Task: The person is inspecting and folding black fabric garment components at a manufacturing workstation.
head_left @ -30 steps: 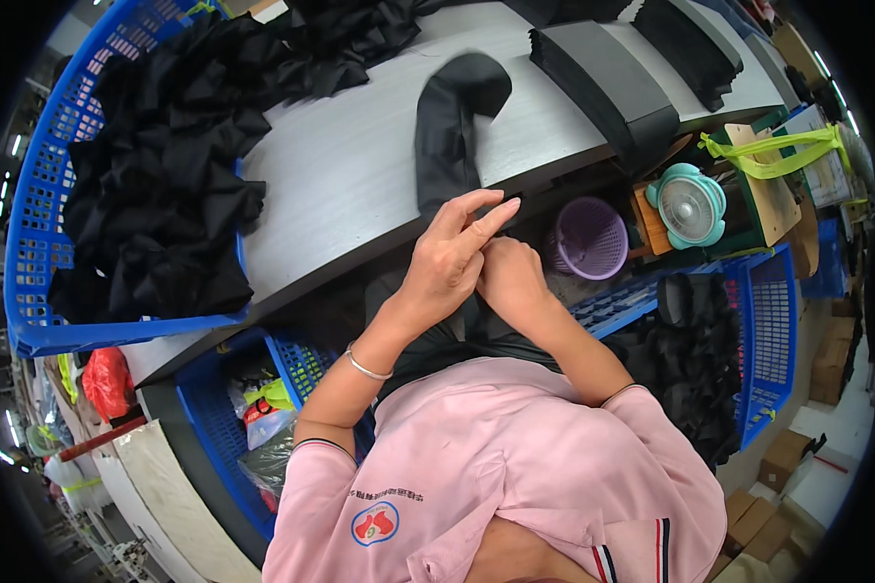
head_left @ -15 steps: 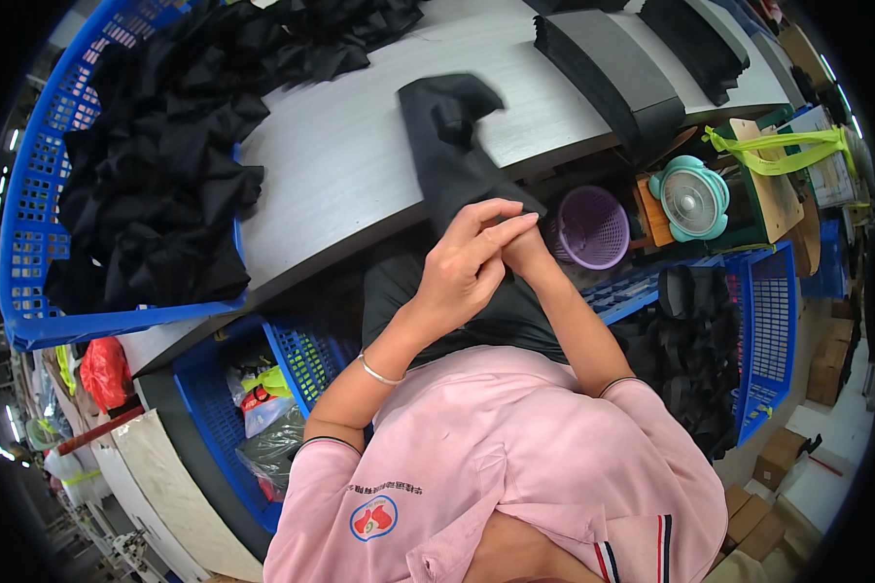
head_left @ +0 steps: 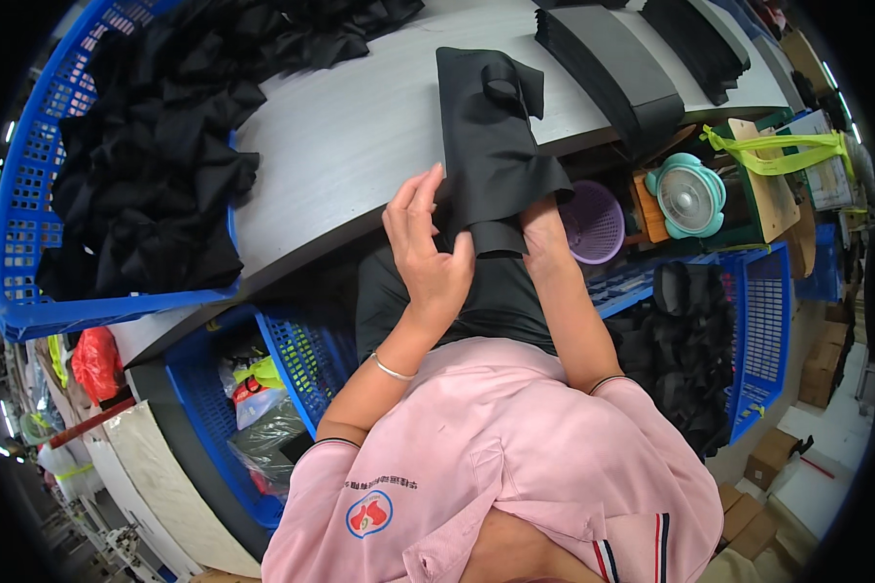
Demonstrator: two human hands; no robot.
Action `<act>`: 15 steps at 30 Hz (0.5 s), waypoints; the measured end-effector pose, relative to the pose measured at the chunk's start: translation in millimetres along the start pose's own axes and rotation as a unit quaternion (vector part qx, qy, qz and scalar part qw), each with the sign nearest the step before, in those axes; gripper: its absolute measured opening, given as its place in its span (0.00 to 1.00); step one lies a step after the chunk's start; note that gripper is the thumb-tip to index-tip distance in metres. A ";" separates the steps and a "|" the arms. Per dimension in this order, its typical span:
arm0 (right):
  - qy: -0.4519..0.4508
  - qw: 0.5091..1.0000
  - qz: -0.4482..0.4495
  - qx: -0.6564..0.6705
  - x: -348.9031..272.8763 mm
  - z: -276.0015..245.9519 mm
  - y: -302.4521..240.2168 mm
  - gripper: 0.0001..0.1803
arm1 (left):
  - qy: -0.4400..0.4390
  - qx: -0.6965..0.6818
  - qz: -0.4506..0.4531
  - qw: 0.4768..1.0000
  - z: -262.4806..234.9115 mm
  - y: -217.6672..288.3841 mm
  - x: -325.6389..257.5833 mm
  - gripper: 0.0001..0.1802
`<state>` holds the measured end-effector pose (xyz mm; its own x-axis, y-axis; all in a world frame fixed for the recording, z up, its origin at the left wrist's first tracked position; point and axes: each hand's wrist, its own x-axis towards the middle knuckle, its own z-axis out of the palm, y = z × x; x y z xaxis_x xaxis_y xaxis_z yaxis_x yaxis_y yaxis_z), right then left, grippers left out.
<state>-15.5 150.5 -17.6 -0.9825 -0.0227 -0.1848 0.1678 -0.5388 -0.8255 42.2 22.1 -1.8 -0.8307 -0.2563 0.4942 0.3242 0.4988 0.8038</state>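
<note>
A black fabric piece (head_left: 486, 136) lies partly on the grey table and hangs over its near edge, with a small curled loop near its far end. My right hand (head_left: 544, 225) grips its near right side, the fingers mostly hidden by the cloth. Beside the near left edge is my left hand (head_left: 423, 238), wearing a bracelet. Its fingers are stretched out and apart, and the thumb reaches the cloth's edge; whether it touches is hard to tell.
A blue basket (head_left: 117, 316) heaped with black fabric (head_left: 156, 185) stands on the table (head_left: 311, 165) at left. Stacked black pieces (head_left: 612, 73) lie far right. Below are a purple basket (head_left: 595, 223), a teal fan (head_left: 688, 194) and another blue crate (head_left: 763, 340) with black pieces.
My hands, together at the cloth's near end before, have come apart, the left moving left. The black fabric piece has shifted right and away and now shows broader and flatter.
</note>
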 end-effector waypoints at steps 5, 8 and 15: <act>-0.004 0.998 0.034 0.061 -2.5 -10.2 4.0 0.30 | 0.011 -0.101 -0.021 0.995 5.2 3.2 3.8 0.33; -0.011 0.998 0.014 0.062 -4.8 -12.5 10.3 0.29 | 0.023 -0.102 -0.018 0.994 5.3 8.4 5.0 0.31; -0.025 0.993 0.035 0.111 7.4 -23.6 23.0 0.29 | 0.032 -0.119 0.032 0.992 2.3 15.6 2.4 0.30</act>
<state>-17.0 157.8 -50.5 -0.9728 -0.1064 -0.2060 0.2198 -0.7060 -0.6732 44.2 31.2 11.2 -0.7771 -0.2862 0.5605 0.4792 0.3083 0.8218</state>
